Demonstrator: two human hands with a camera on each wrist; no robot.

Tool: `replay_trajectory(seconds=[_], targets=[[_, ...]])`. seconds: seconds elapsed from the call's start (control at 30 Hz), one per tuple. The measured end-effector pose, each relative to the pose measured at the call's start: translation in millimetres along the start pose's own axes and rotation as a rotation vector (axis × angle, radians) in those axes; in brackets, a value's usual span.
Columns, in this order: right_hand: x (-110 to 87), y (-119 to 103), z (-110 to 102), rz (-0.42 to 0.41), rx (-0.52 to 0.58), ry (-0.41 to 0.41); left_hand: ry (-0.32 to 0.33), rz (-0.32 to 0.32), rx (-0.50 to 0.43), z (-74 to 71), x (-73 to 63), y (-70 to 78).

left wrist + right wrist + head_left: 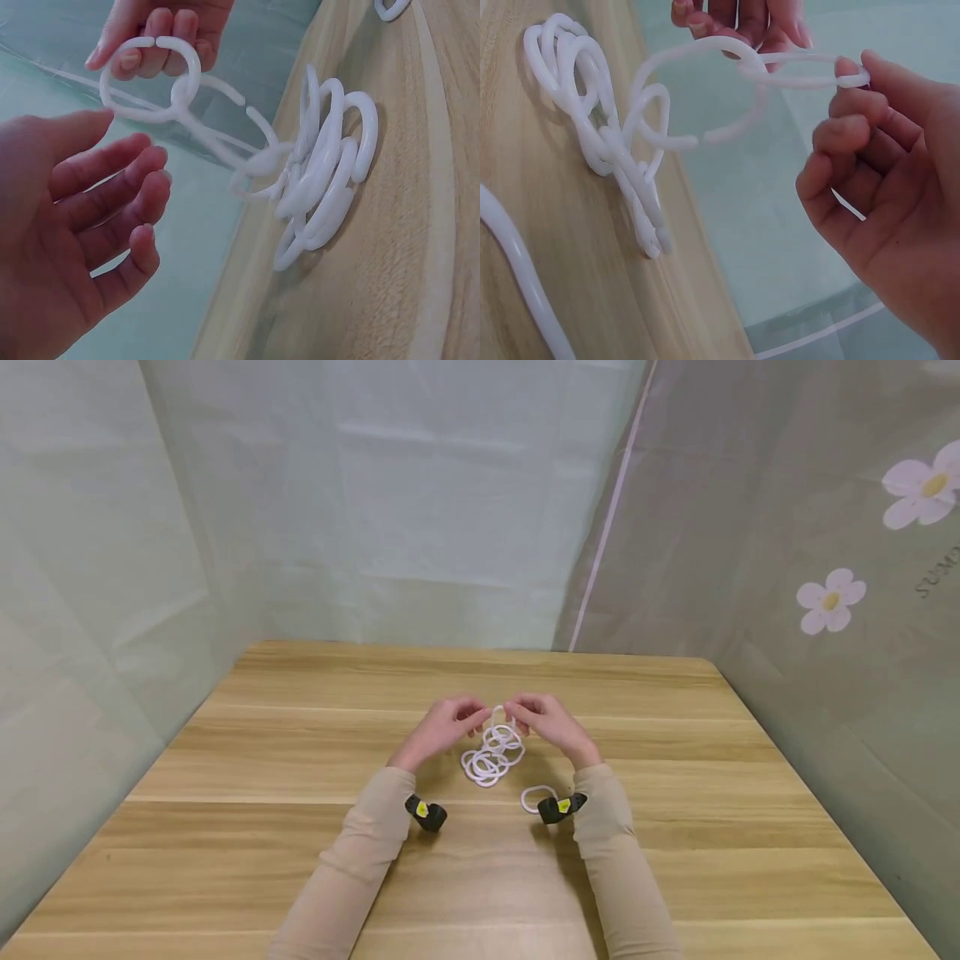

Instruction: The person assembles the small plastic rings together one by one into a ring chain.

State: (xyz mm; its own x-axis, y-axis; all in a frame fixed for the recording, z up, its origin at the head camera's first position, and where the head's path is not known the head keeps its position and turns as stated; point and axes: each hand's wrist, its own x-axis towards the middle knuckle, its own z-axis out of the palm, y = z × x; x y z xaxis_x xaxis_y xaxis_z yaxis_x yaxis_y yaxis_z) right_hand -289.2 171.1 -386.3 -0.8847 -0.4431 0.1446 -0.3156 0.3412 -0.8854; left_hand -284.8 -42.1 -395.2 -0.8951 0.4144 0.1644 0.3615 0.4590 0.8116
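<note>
A chain of white plastic links [491,758] lies bunched on the table, its far end raised between the two hands. My right hand [551,722] pinches the end link [196,67] between thumb and index finger [847,73]; that link has a small gap in its rim. Beneath it hangs a second link [694,46], also split, leading down to the heap. My left hand [97,217] is beside the end link, fingers loosely spread and thumb tip right at the link's edge. Nothing is gripped between the left fingers.
A single loose link [536,789] lies on the table near the right wrist, partly behind the black wrist camera [555,808]. The wooden table [300,860] is bordered by hanging cloth [450,510] at the back and sides.
</note>
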Motion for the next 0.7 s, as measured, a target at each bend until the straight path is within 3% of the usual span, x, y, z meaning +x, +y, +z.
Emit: replay_trajectory(seconds=[0.27, 0.5, 0.7], targets=[[0.5, -2.9, 4.3, -0.020, -0.133, 0.036, -0.079, 0.012, 0.027, 0.0, -1.7, 2.5], [0.8, -3.8, 7.7, -0.066, -0.233, 0.017, -0.135, 0.084, 0.006, 3.4, -1.0, 2.4], [-0.7, -2.4, 9.2, -0.041, -0.264, 0.015, -0.182, 0.043, 0.000, 6.5, -1.5, 5.1]])
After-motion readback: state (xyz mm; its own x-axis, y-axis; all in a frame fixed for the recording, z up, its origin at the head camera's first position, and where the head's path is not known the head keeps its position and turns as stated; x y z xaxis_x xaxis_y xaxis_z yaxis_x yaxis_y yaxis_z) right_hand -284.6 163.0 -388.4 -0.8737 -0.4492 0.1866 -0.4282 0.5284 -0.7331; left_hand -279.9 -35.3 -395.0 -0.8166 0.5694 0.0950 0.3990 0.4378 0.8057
